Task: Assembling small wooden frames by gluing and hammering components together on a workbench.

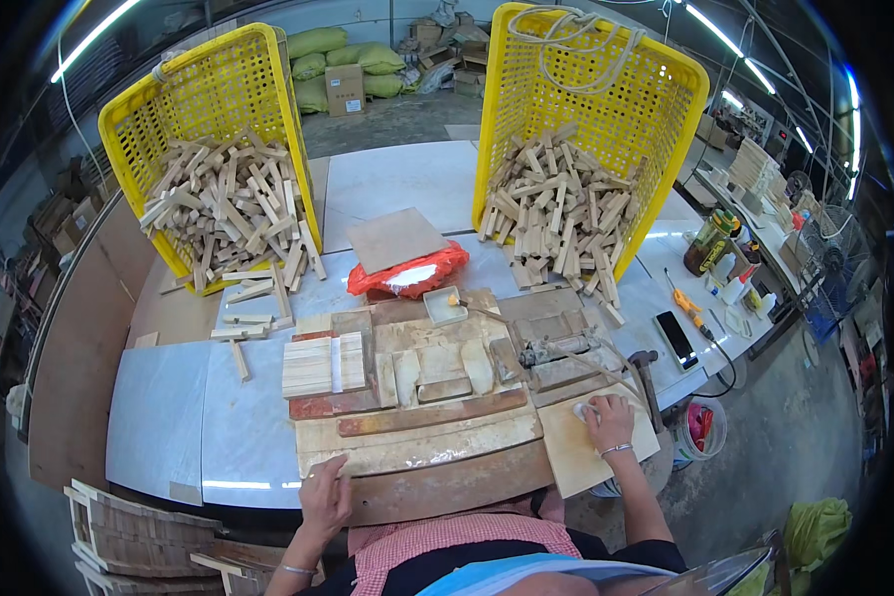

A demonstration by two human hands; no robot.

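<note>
My left hand (326, 496) rests at the near left edge of a worn wooden work board (427, 444), its fingers curled together; whatever may be in them is hidden. At the right, my right hand (611, 423) is closed on a small white object (579, 409), too small to name, over a square tan board (576, 462). Between and beyond my hands lies a wooden jig with a curved strip (432, 413) and blocks. A row of pale wood strips (308, 368) lies side by side on its left part.
Two tilted yellow crates (288, 119) (700, 109) spill wooden sticks onto the table. Between them lie a red plastic bag (457, 260) and a tan square sheet (395, 238). A phone (676, 341), an orange-handled tool (685, 306), a hammer (646, 372) and bottles (733, 289) lie rightward.
</note>
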